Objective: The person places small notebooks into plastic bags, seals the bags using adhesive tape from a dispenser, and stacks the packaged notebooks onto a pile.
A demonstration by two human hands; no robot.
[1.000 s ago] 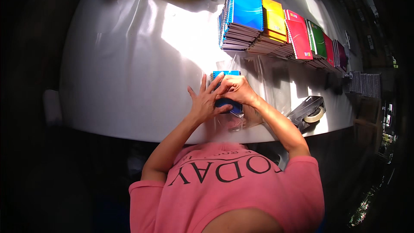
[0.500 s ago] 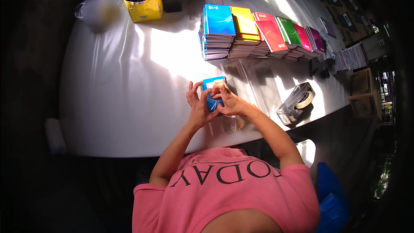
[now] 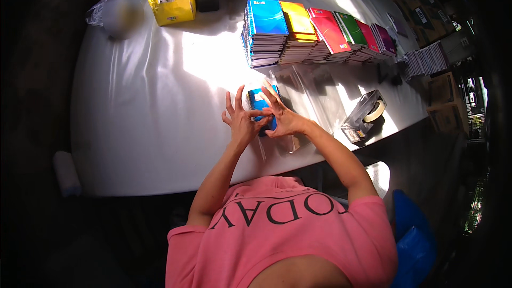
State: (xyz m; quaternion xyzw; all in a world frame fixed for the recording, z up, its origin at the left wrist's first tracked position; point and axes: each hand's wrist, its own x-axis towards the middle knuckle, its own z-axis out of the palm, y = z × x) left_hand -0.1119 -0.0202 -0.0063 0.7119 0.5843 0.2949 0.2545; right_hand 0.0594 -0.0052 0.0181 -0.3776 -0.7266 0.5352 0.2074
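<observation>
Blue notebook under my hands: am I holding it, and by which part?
That cannot be told: the left hand and right hand come together over the notebook, hiding whether either pinches anything.

Right hand (image 3: 286, 119): fingers, curled before, now straighter over blue notebook (image 3: 258, 105).

Left fingers (image 3: 239, 100) beside right fingers (image 3: 272, 96), part-splayed

nearest notebook (image 3: 257, 105): blue | shirt (image 3: 285, 237): pink, black-lettered | box (image 3: 173, 12): yellow | tabletop (image 3: 133, 138): white
</observation>
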